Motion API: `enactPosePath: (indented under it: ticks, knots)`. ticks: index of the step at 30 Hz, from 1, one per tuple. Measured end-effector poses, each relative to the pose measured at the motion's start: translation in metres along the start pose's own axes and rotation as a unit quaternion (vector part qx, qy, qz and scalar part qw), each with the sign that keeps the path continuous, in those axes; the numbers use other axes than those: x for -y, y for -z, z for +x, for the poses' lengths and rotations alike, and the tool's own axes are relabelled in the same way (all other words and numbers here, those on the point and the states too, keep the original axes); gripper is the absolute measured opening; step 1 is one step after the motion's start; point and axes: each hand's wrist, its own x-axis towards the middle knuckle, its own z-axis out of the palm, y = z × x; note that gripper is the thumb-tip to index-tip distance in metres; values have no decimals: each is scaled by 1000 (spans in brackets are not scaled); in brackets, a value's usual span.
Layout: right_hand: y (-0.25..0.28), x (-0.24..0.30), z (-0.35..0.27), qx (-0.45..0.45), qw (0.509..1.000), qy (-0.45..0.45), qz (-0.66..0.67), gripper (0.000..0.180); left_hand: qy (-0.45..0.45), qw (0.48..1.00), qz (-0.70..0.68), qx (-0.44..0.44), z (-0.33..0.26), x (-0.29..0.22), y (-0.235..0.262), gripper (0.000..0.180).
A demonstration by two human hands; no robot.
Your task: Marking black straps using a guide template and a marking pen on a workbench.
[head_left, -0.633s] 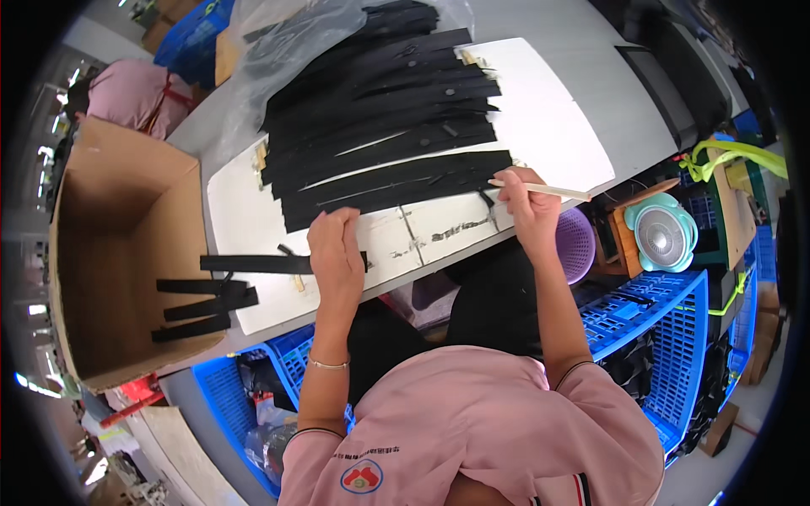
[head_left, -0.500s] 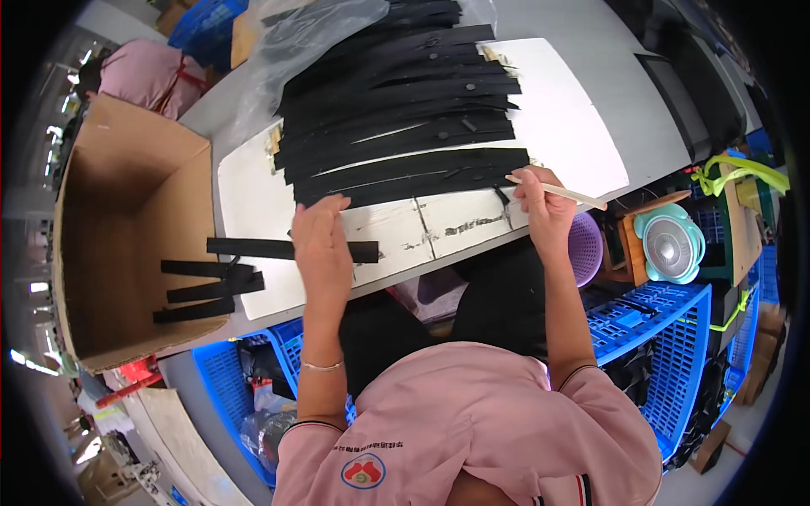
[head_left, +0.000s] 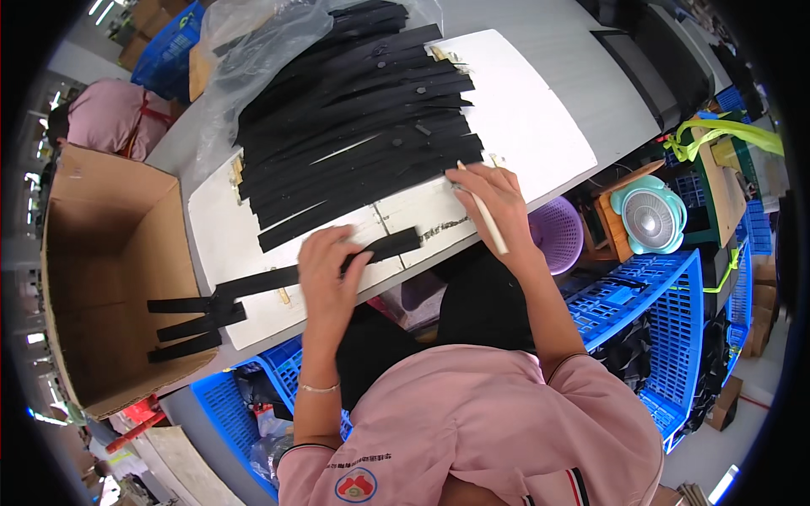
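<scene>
My left hand (head_left: 327, 268) is over the near side of the white board, its fingers curled around a flat black strip (head_left: 253, 282) and its thumb beside it. The strip's right end (head_left: 396, 244) shows beyond the fingers. My right hand (head_left: 494, 207) grips a slim off-white stick (head_left: 489, 223) between thumb and fingers, by the pile's near right corner. A wide pile of black strips (head_left: 354, 139), laid side by side, covers the middle of the board (head_left: 540, 110). Small dark pieces lie on top of it. Several shorter black strip ends (head_left: 198, 325) jut from the board's left edge over a box.
An open cardboard box (head_left: 126, 278) stands at the left against the table. Clear plastic film (head_left: 253, 76) lies behind the pile. Blue crates (head_left: 675, 337), a purple basket (head_left: 557, 236) and a teal fan (head_left: 648, 215) are at the right. Another person in pink (head_left: 118, 118) is at far left.
My left hand has come lower, and the strip under it now slants up to the right, its end further right. The stick in my right hand has swung from nearly level to steep. The whole view has turned slightly.
</scene>
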Motion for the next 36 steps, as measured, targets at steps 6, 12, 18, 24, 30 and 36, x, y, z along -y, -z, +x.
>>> enactPosePath:
  ticks: [6,12,18,24,30,36]
  knots:
    - [14,-1,2,-76,996,-41,-1,27,-22,998,-49,-29,32,-38,-68,17]
    - [19,6,-30,-65,996,5,-55,29,-8,998,-49,-36,40,-54,-91,21]
    - [8,-5,-46,-32,990,7,-138,46,6,997,-55,-48,30,-53,-84,32]
    - [11,-23,-44,-50,987,-13,-154,44,48,997,4,-66,0,-25,-55,36]
    - [10,-22,-43,-63,982,8,-180,43,70,992,105,-10,-46,-8,-18,48]
    - [9,-20,-44,-60,982,5,-180,32,136,978,154,-26,-73,9,12,55]
